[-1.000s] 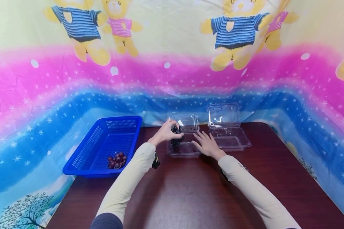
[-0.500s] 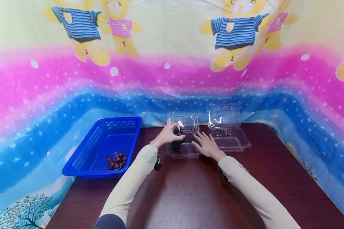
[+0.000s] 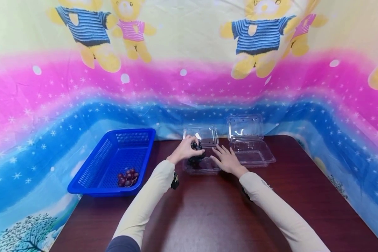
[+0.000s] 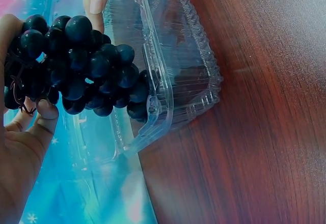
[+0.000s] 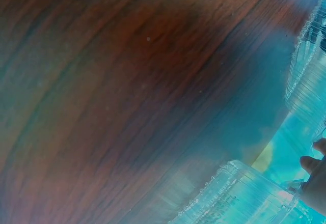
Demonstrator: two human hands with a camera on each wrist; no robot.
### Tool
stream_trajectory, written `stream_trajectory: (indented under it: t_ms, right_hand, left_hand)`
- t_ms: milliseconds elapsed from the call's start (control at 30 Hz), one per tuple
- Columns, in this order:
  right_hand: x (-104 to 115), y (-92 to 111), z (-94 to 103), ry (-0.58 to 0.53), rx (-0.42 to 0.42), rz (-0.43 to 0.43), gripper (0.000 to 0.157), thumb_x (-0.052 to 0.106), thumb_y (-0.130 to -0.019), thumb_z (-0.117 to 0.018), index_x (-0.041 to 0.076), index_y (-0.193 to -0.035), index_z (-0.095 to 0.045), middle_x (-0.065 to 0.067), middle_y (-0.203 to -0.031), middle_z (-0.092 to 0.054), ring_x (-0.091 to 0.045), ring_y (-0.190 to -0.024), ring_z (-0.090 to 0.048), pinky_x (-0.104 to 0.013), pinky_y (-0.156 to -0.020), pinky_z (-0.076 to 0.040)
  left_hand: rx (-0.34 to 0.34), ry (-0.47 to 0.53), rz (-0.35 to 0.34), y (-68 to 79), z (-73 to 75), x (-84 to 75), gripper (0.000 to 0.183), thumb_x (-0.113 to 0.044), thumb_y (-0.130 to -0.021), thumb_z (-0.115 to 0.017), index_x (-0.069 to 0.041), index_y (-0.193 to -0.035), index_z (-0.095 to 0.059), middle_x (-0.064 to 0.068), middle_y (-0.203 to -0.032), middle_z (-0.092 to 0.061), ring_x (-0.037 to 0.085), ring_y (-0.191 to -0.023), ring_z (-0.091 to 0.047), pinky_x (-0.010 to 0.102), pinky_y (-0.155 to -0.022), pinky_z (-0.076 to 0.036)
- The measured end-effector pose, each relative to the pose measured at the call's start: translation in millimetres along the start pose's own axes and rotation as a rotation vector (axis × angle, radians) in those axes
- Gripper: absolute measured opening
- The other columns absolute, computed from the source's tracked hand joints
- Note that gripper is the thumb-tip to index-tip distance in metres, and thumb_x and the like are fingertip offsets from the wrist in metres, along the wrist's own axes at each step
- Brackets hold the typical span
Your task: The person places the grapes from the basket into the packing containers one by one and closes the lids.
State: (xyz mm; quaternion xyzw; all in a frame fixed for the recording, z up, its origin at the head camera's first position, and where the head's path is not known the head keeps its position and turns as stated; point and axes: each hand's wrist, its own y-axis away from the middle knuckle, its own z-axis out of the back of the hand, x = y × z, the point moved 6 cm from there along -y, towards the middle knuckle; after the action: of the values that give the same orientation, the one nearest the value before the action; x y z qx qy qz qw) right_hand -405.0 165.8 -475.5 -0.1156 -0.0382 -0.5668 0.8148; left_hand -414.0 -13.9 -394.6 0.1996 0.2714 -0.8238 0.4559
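Observation:
A bunch of black grapes [image 3: 197, 160] hangs from my left hand [image 3: 185, 149], over the left clear plastic clamshell container [image 3: 208, 170], whose lid stands up behind it. In the left wrist view, thumb and fingers grip one end of the bunch, while the grapes' far end [image 4: 125, 76] reaches the container's rim. My right hand [image 3: 229, 161] lies with straight, spread fingers at the right side of that container, between it and a second one. Only some right fingertips [image 5: 309, 164] show at the right wrist view's edge; whether they press the plastic is unclear.
A blue plastic basket [image 3: 126, 148] stands at the table's left, with a bunch of red grapes [image 3: 128, 177] in its near right corner. To the right is another open clamshell container [image 3: 255, 159]. A printed cloth [image 3: 163, 113] hangs behind the dark wooden table [image 3: 208, 217].
My left hand has moved slightly right and toward me, carrying the black grapes farther over the left container. The right hand has stayed in place.

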Motion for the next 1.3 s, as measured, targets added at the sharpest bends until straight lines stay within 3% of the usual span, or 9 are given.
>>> stream_trajectory:
  t_ms: [600, 1300]
  right_hand:
    - [-0.2, 0.7, -4.1, 0.010, 0.005, -0.005, 0.060, 0.055, -0.096, -0.026, 0.020, -0.145, -0.031, -0.008, -0.153, -0.023, -0.034, -0.139, -0.020, -0.058, -0.110, -0.012]
    - [0.1, -0.1, -0.5, 0.008, -0.009, 0.009, 0.058, 0.052, -0.097, -0.029, 0.020, -0.144, -0.033, -0.009, -0.152, -0.025, -0.033, -0.140, -0.020, -0.058, -0.110, -0.013]
  left_hand:
    - [0.044, -0.013, 0.039, 3.8, -16.9, 3.3, 0.037, -0.046, -0.075, -0.072, -0.016, -0.087, -0.053, 0.005, -0.112, -0.050, 0.021, -0.099, -0.050, 0.035, -0.086, -0.043]
    - [0.048, -0.001, 0.028, 2.9, -19.2, 1.4, 0.037, -0.043, -0.075, -0.073, -0.015, -0.085, -0.052, 0.007, -0.117, -0.050, 0.023, -0.104, -0.050, 0.038, -0.091, -0.042]
